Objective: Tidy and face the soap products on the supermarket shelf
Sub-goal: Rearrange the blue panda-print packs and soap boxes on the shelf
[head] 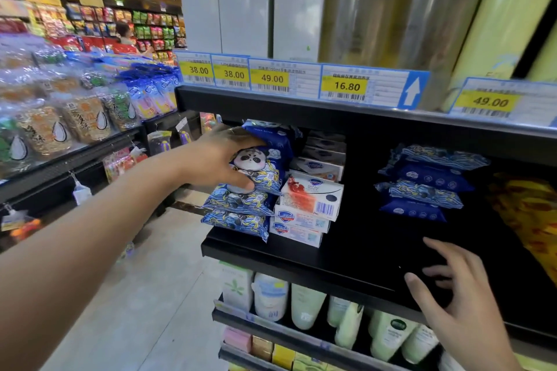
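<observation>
My left hand [220, 156] grips a blue panda-print pack [263, 159] on top of a stack of like packs [238, 211] at the left end of the black shelf [346, 259]. Right beside that stack stands a pile of white soap boxes [310, 205], the top one turned with its barcode forward. Further right lies a second stack of blue packs [422, 184]. My right hand [452, 295] hovers over the shelf's front edge with fingers spread and relaxed, holding nothing.
Price tags [271, 78] line the shelf above. Lotion bottles [304, 304] fill the lower shelf. A yellow-orange package [530, 214] sits at the far right. Snack displays [60, 123] border the aisle on the left, with a person far back.
</observation>
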Available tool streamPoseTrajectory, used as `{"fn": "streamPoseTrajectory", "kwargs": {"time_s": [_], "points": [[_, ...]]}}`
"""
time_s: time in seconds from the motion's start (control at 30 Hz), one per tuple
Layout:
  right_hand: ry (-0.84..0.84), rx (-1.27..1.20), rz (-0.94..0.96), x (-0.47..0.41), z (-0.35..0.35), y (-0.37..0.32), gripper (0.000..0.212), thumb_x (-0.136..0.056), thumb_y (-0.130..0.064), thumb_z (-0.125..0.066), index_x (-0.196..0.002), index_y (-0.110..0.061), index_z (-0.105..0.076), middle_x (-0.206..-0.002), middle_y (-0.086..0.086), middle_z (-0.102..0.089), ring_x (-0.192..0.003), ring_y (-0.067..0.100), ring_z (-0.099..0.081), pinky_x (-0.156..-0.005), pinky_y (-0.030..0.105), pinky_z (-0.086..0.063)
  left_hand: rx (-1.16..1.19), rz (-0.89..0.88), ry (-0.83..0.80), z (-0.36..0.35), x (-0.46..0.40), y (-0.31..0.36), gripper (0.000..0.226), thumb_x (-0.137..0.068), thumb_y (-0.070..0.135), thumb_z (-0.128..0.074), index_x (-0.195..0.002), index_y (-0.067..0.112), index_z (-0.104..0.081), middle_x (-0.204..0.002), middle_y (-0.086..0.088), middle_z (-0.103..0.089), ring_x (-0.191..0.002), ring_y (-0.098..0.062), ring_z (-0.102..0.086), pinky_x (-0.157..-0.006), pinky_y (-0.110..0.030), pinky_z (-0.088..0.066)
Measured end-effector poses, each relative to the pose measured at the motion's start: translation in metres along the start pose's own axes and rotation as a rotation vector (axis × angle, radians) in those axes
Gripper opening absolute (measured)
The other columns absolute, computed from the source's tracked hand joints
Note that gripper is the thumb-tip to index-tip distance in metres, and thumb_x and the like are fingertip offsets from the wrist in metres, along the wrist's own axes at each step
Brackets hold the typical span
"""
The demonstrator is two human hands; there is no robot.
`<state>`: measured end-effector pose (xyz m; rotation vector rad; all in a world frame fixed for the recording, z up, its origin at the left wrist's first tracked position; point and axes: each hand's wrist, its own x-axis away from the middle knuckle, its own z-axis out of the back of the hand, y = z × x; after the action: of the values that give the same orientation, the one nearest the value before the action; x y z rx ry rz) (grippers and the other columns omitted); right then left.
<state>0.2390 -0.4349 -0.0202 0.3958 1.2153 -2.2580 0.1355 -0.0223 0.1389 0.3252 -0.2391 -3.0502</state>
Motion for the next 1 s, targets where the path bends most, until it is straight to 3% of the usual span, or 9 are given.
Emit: {"fn": "streamPoseTrajectory", "kwargs": {"time_s": [0.07,0.17,0.37,0.5,0.67,0.77,0.83,1.0], "points": [[0.000,0.017,-0.001,0.001,-0.001,-0.001,0.062,-0.079,-0.038,-0.071,-0.139,-0.033,-0.054,-0.131,-0.012,-0.044,-0.100,0.001,-0.063,-0.091,0.012,-0.046,-0.019,-0.004,-0.027,-0.005,-0.005,-0.004,0.088,-0.085,0.047,-0.083,-0.160,0.032,-0.038,-0.164,0.006,-0.032,-0.150,-0.019,-0.024,-0.122,-0.034,-0.018],[0.016,0.028,0.006,0.001,-0.003,-0.001,0.060,-0.080,-0.034,-0.073,-0.137,-0.036,-0.054,-0.130,-0.013,-0.045,-0.100,0.001,-0.062,-0.089,0.013,-0.046,-0.026,0.005,-0.006,-0.009,-0.006,-0.008,0.091,-0.084,0.051,-0.082,-0.161,0.036,-0.035,-0.166,0.007,-0.029,-0.149,-0.017,-0.022,-0.115,-0.028,-0.019],[0.040,0.065,0.010,0.000,-0.008,0.001,0.060,-0.081,-0.027,-0.077,-0.137,-0.035,-0.055,-0.129,-0.015,-0.045,-0.097,0.002,-0.063,-0.085,0.035,-0.052,-0.075,0.002,0.124,-0.013,0.006,-0.005,0.085,-0.078,0.056,-0.084,-0.152,0.042,-0.044,-0.153,0.008,-0.052,-0.139,-0.022,-0.040,-0.107,-0.037,-0.039],[0.042,0.076,0.016,0.000,-0.009,0.001,0.062,-0.082,-0.020,-0.081,-0.136,-0.036,-0.055,-0.128,-0.014,-0.045,-0.095,0.006,-0.065,-0.085,0.036,-0.052,-0.066,-0.002,0.153,-0.022,0.016,-0.003,0.090,-0.078,0.057,-0.084,-0.155,0.041,-0.041,-0.159,0.003,-0.045,-0.146,-0.027,-0.035,-0.119,-0.046,-0.036],[0.023,0.068,0.013,0.001,-0.008,0.005,0.062,-0.083,-0.019,-0.081,-0.137,-0.033,-0.056,-0.130,-0.015,-0.045,-0.099,0.002,-0.063,-0.087,0.029,-0.050,-0.067,0.015,0.200,-0.026,0.028,0.005,0.085,-0.080,0.055,-0.082,-0.154,0.042,-0.042,-0.158,0.005,-0.044,-0.147,-0.025,-0.036,-0.122,-0.049,-0.032],[0.015,0.067,0.013,0.001,-0.007,0.007,0.061,-0.083,-0.021,-0.081,-0.137,-0.034,-0.056,-0.130,-0.019,-0.044,-0.101,0.002,-0.063,-0.086,0.018,-0.049,-0.003,-0.037,0.317,-0.029,0.041,0.022,0.072,-0.082,0.049,-0.081,-0.147,0.042,-0.049,-0.148,0.007,-0.052,-0.137,-0.023,-0.041,-0.112,-0.045,-0.041],[0.005,0.061,0.010,-0.001,-0.006,0.007,0.061,-0.083,-0.024,-0.081,-0.137,-0.037,-0.054,-0.129,-0.021,-0.043,-0.100,0.001,-0.062,-0.084,0.019,-0.050,0.058,-0.094,0.363,-0.033,0.049,0.043,0.067,-0.083,0.051,-0.077,-0.144,0.045,-0.050,-0.141,0.019,-0.052,-0.134,-0.014,-0.041,-0.108,-0.037,-0.040],[0.034,-0.027,-0.042,-0.011,0.004,0.012,0.057,-0.088,-0.025,-0.076,-0.134,-0.048,-0.050,-0.126,-0.031,-0.041,-0.101,0.000,-0.062,-0.080,0.023,-0.052,0.290,-0.244,0.284,-0.075,0.054,0.115,0.053,-0.088,0.060,-0.064,-0.139,0.050,-0.052,-0.136,0.035,-0.048,-0.136,0.001,-0.044,-0.112,-0.017,-0.034]]}}
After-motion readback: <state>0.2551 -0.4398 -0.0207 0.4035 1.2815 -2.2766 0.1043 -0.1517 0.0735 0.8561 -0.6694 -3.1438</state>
